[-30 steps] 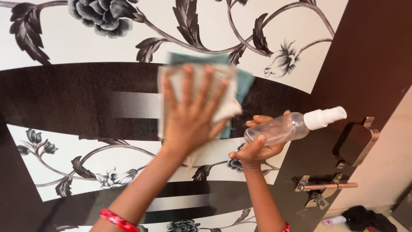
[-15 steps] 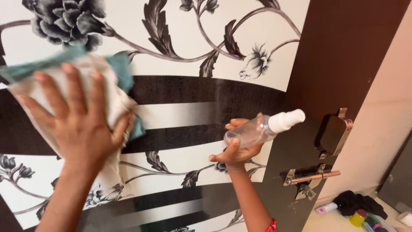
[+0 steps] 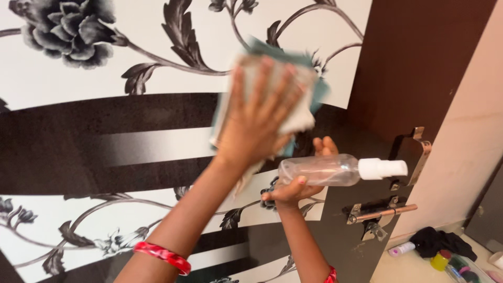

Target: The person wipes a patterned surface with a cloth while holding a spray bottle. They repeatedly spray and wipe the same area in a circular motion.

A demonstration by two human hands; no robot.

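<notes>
Against door panel (image 3: 157, 126), upper mid: L hand (image 3: 259, 120) spread flat, fingers apart, pressing cloth (image 3: 301, 112) onto floral print. R hand (image 3: 293, 188) wrapped round clear spray bottle (image 3: 325, 170), nozzle twd handle (image 3: 414, 154). Best: palm flat, even pressure, overlapping strokes, bottle clear of cloth.

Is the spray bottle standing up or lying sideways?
Sideways. The spray bottle lies level in the right hand, its white nozzle pointing right, toward the door handle.

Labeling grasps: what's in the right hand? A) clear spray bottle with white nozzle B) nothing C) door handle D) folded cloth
A: the right hand grips the clear spray bottle lying sideways, while the left hand presses the cloth on the door.
</notes>
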